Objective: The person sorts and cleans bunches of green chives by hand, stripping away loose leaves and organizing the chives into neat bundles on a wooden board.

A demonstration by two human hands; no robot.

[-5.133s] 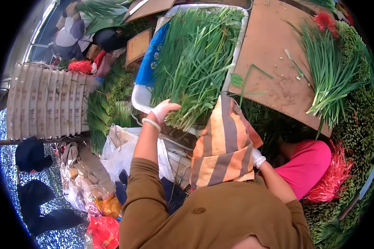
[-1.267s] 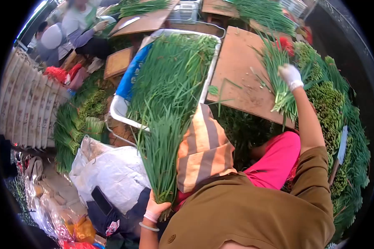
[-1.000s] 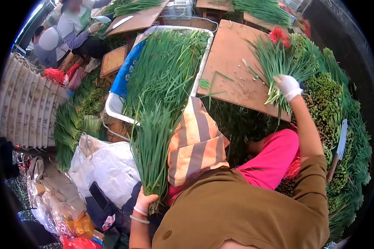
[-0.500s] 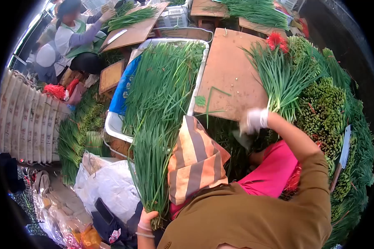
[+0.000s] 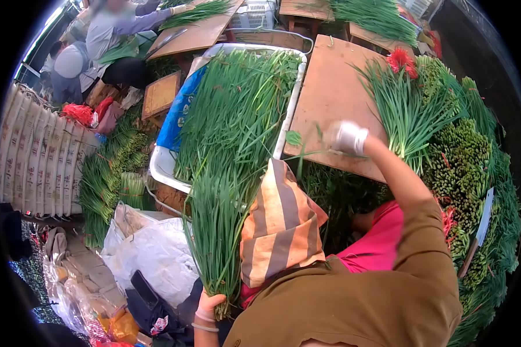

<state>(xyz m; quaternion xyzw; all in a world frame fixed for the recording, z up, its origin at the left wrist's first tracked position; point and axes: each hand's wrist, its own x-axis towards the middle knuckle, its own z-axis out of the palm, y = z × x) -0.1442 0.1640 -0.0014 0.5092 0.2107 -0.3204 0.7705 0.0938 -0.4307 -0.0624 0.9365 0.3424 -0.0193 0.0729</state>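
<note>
My left hand (image 5: 211, 303) is closed round the cut ends of a long bunch of garlic chives (image 5: 217, 231). The leaves of that bunch reach up to the white tub (image 5: 283, 136), which is heaped with more chives (image 5: 231, 110). My right hand (image 5: 342, 137), in a white glove, is over the brown board (image 5: 330, 81); motion smears its fingers. Stray green bits (image 5: 294, 137) lie near it at the board's left edge. On the board's right side rests another chive bunch (image 5: 408, 115), with red ties (image 5: 402, 61) at its top.
Stacked tied bundles (image 5: 454, 162) line the right side, with a knife (image 5: 479, 228) lying on them. A striped cloth (image 5: 283, 225) covers my lap. White sacking (image 5: 150, 248) lies at left. Another person (image 5: 107, 43) works at a board (image 5: 200, 32) at the far left.
My right hand has moved up from the board's near edge onto its surface, and the stray leaf pieces there have shifted. My left hand still holds the bunch. The view has shifted slightly.
</note>
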